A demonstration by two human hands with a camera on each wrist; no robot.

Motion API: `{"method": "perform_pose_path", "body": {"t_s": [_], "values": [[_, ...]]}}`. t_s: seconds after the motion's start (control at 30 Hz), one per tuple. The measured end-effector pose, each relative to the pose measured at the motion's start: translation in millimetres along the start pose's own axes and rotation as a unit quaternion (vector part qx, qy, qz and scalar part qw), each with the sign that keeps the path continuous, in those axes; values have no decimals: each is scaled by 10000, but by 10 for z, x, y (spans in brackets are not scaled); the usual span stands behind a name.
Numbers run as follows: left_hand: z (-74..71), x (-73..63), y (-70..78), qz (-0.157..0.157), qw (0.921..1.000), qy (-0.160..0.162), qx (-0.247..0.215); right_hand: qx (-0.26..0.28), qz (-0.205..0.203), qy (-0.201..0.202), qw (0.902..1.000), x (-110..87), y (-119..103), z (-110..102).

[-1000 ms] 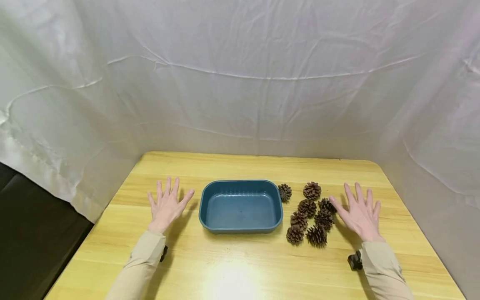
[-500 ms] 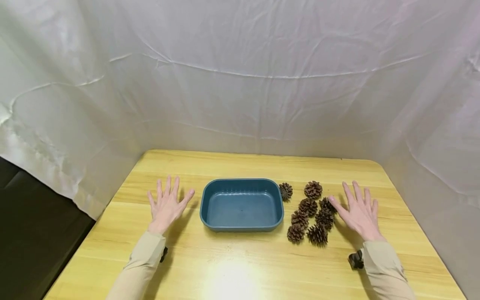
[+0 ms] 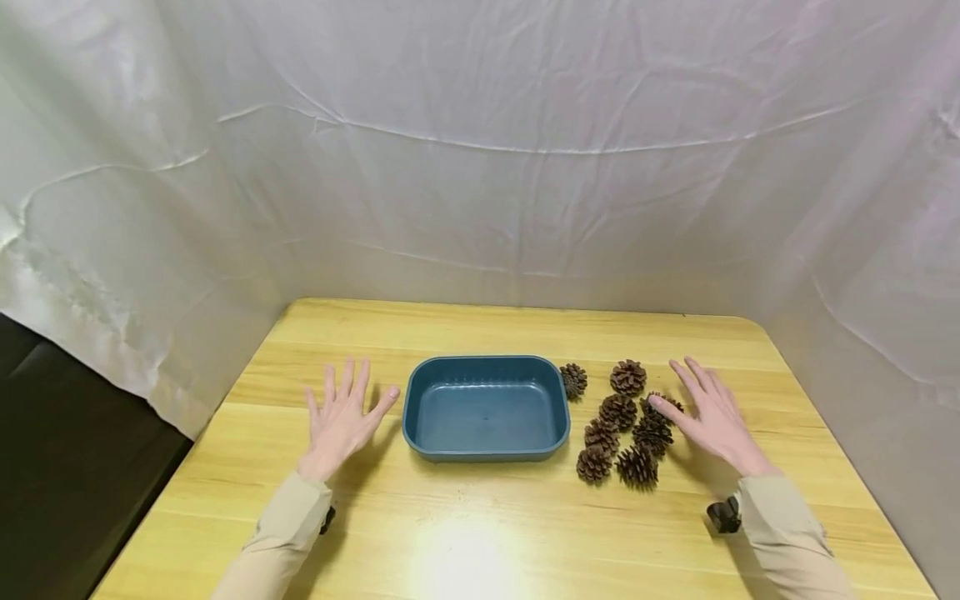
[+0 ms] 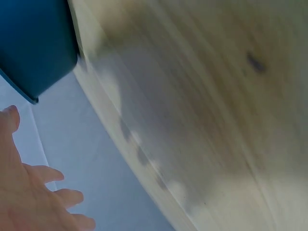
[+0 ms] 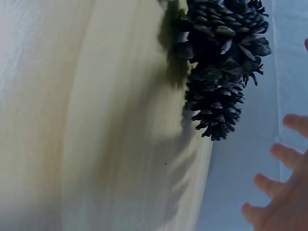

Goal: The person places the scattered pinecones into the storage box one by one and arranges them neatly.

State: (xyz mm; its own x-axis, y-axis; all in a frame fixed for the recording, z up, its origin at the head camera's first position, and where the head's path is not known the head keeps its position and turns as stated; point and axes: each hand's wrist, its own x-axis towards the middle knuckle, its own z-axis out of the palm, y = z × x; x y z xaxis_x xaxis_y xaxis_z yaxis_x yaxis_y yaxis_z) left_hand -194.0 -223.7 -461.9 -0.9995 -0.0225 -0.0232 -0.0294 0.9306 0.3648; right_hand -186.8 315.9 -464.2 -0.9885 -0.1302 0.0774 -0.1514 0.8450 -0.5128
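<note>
Pinecones (image 3: 618,412) lie at three o'clock from the tray (image 3: 486,456); left grip (image 3: 341,425) and right grip (image 3: 716,421) spread, we judge this pre-grasp, curling needed next.

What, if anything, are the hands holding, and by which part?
Nothing is held: the left hand is spread beside the blue rectangular plastic tub, the right hand near brown scaly pine cones.

Pale cloth (image 3: 517,158) hangs behind a wooden table (image 3: 540,508).
</note>
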Motion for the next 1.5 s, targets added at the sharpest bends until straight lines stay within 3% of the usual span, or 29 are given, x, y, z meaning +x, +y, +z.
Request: {"method": "perform_pose_path", "body": {"t_s": [0.33,0.53,0.77,1.03,1.17,1.37,1.5], "values": [[46,-151,111,205,9989,-109,-404,633,-621,-396,9953,-27,-85,-46],[83,-196,137,384,9920,-318,-1158,852,-1057,-727,9881,-74,-135,-66],[132,-228,148,348,9690,-663,-2354,913,-1476,-857,9811,-115,-106,-59],[176,-181,145,189,9408,-480,-3350,853,-1607,-1027,9779,-141,-148,-83],[200,-150,116,151,9291,-431,-3669,853,-1793,-1156,9732,-130,-165,-74],[222,-111,90,237,9043,-551,-4226,807,-2078,-1253,9667,-124,-231,-73],[221,-102,90,347,8984,-697,-4322,753,-2190,-1312,9639,-117,-243,-41]]}}
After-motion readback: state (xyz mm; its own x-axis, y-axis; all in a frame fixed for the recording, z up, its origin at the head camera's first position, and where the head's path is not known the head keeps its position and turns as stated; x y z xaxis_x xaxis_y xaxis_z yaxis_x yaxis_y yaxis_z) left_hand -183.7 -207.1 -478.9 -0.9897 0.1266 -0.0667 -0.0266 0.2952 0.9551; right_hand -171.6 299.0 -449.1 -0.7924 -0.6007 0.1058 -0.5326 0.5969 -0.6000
